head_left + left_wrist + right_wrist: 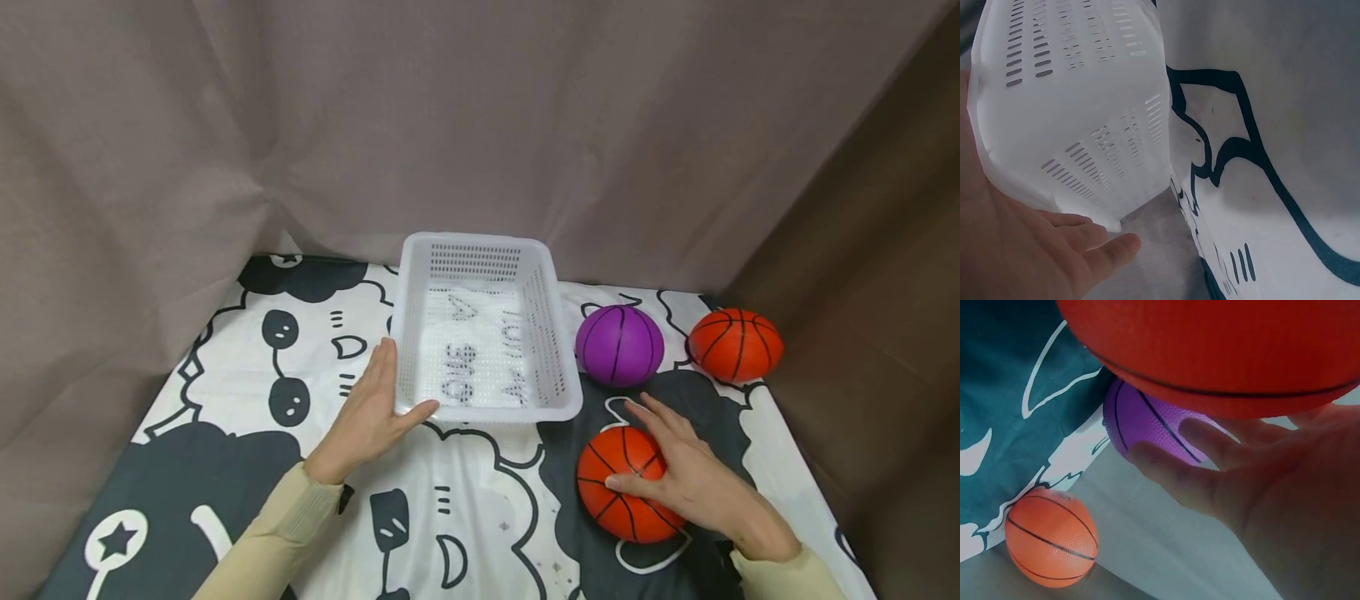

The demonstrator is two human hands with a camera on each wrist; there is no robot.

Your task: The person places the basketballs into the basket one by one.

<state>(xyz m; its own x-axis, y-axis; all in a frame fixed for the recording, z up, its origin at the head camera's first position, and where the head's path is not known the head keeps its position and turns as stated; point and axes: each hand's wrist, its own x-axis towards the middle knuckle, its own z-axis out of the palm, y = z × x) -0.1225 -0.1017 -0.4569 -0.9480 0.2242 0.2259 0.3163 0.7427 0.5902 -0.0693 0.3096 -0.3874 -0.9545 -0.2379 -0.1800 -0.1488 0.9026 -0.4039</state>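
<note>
A white plastic basket (pixel 564 350) with slotted walls stands on the patterned cloth, with nothing in it. At its near left corner is my left hand (pixel 367 421), fingers stretched along the left wall and thumb at the front rim. In the left wrist view, the basket's outer wall (pixel 1079 119) rises beside the palm. My right hand (pixel 693 475) rests at the right side of an orange-red ball (pixel 622 500) with black basketball lines. Its thumb lies over the ball and its fingers extend past the far side. The right wrist view shows these fingers (pixel 1172 478) spread loosely below the ball.
Right of the basket sits a purple ball (pixel 619 346) with the same black lines. Another orange-red ball (pixel 737 345) lies farther right, by the cloth's edge. A grey-brown curtain (pixel 480 125) hangs behind and along the sides. The black-and-white cloth (pixel 450 500) covers the surface.
</note>
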